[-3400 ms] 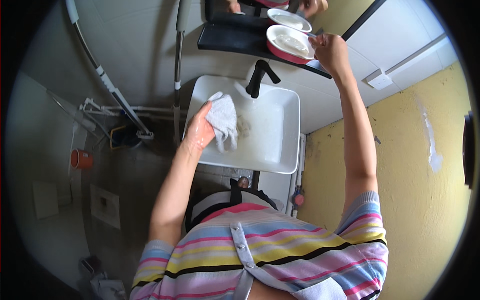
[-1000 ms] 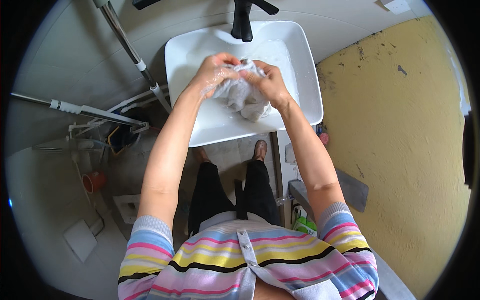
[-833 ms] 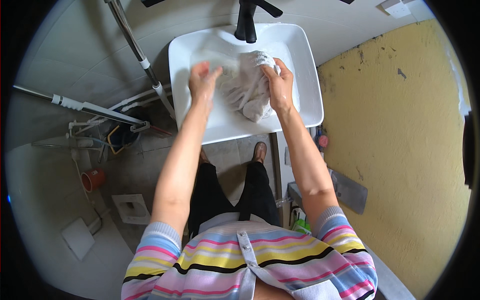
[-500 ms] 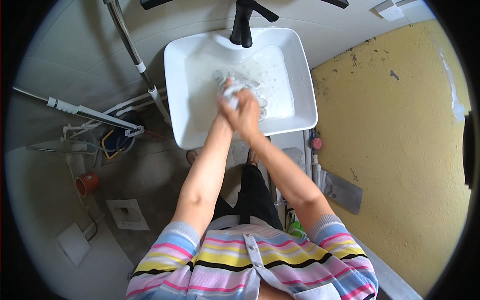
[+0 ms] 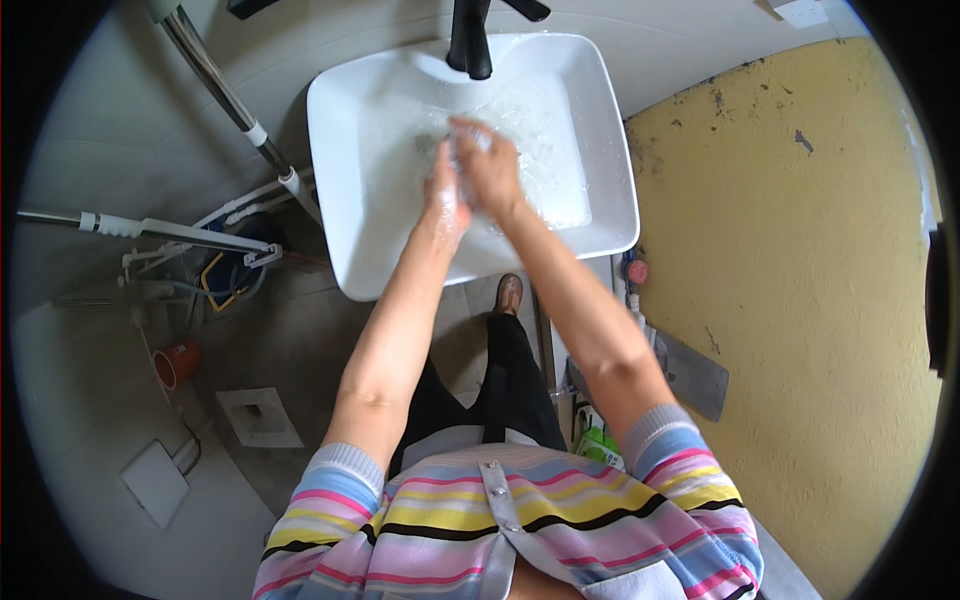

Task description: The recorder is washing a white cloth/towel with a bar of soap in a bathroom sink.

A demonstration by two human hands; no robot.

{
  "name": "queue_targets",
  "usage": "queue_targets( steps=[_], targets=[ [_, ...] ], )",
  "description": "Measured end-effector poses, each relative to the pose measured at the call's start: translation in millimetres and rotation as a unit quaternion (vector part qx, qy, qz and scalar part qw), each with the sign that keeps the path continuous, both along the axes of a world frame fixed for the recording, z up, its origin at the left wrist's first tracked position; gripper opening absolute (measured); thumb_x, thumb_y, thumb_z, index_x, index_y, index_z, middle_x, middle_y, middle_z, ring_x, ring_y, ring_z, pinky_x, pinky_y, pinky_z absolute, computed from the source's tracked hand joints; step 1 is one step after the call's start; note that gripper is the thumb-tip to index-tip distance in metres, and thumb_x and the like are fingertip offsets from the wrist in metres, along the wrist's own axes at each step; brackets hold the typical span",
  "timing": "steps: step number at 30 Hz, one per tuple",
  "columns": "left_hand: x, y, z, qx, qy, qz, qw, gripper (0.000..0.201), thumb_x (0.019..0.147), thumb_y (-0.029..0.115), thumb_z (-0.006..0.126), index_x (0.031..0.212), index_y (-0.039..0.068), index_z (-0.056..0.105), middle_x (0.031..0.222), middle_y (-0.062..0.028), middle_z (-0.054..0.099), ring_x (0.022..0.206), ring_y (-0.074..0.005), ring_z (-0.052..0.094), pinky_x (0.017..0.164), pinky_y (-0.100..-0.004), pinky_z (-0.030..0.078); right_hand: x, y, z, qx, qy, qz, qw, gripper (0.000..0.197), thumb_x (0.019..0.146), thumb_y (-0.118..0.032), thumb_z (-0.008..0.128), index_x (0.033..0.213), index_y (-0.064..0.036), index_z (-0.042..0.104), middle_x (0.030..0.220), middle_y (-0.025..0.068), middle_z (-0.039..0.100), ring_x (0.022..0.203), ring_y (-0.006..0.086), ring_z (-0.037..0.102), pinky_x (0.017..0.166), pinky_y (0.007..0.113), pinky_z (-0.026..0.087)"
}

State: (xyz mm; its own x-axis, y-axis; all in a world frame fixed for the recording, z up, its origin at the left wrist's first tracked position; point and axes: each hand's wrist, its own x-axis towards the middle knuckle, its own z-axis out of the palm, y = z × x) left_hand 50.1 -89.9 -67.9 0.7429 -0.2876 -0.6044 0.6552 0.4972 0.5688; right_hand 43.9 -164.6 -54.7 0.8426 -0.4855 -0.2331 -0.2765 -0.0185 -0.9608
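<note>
Both hands are low over a white rectangular sink (image 5: 340, 190) holding cloudy, sudsy water. Pressed between my palms is a wet whitish-grey cloth (image 5: 464, 170), mostly hidden by the fingers and blurred. My left hand (image 5: 446, 192) is closed against its left side, with suds on the wrist. My right hand (image 5: 489, 172) curls over the cloth from the right, fingers bent around it. A black faucet (image 5: 469, 45) stands at the sink's far edge, beyond my hands.
A chrome-and-white pole (image 5: 215, 80) leans left of the sink, with another pole (image 5: 170, 232) below. An orange bucket (image 5: 176, 365) and a square floor drain (image 5: 259, 417) lie left. A yellow wall (image 5: 780, 230) rises right, near a grey panel (image 5: 692, 375).
My hands have shifted slightly, and the left hand has turned more upright beside the right. The cloth is less visible between them. The view has tilted, and one foot is no longer seen.
</note>
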Motion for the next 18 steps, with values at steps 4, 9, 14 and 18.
queue_targets(
  steps=[4, 9, 14, 18],
  targets=[
    [16.6, 20.9, -26.9, -0.329, 0.037, 0.156, 0.931, 0.049, 0.092, 0.052, 0.049, 0.119, 0.011, 0.054, 0.123, -0.0078, 0.058, 0.109, -0.0178, 0.058, 0.086, -0.0404, 0.05, -33.8, 60.6, 26.1, -0.227, -0.124, 0.124, 0.958, 0.034, 0.08, -0.009, 0.059, 0.112, -0.0112, 0.069, 0.126, 0.0201, 0.06, 0.134, 0.0353, 0.041, 0.113, 0.048, 0.027],
    [7.6, -5.2, -3.0, -0.036, 0.012, -0.014, 0.999, 0.046, 0.095, 0.044, 0.045, 0.122, 0.009, 0.052, 0.126, -0.0058, 0.057, 0.111, -0.0176, 0.057, 0.089, -0.0393, 0.049, 21.2, -12.7, 1.9, -0.076, -0.021, -0.022, 0.997, 0.036, 0.081, -0.016, 0.058, 0.115, -0.0065, 0.065, 0.127, 0.0238, 0.057, 0.128, 0.0404, 0.046, 0.11, 0.039, 0.033],
    [17.0, 28.4, 4.2, -0.144, 0.071, 0.09, 0.983, 0.053, 0.096, 0.046, 0.04, 0.135, 0.01, 0.044, 0.134, -0.0056, 0.05, 0.123, -0.0188, 0.049, 0.105, -0.0412, 0.04, -13.6, 36.9, 10.2, -0.192, -0.072, 0.059, 0.977, 0.036, 0.082, -0.016, 0.057, 0.116, -0.0117, 0.065, 0.124, 0.0222, 0.058, 0.127, 0.0394, 0.046, 0.112, 0.056, 0.021],
    [16.4, -3.9, -0.2, -0.051, -0.007, 0.018, 0.998, 0.042, 0.098, 0.042, 0.042, 0.121, 0.01, 0.056, 0.114, -0.0046, 0.062, 0.109, -0.0174, 0.059, 0.096, -0.0325, 0.046, 19.5, -20.0, -5.3, -0.183, -0.071, 0.021, 0.98, 0.024, 0.086, -0.008, 0.054, 0.106, -0.0053, 0.067, 0.099, 0.0244, 0.065, 0.099, 0.0383, 0.063, 0.093, 0.045, 0.041]
  ],
)
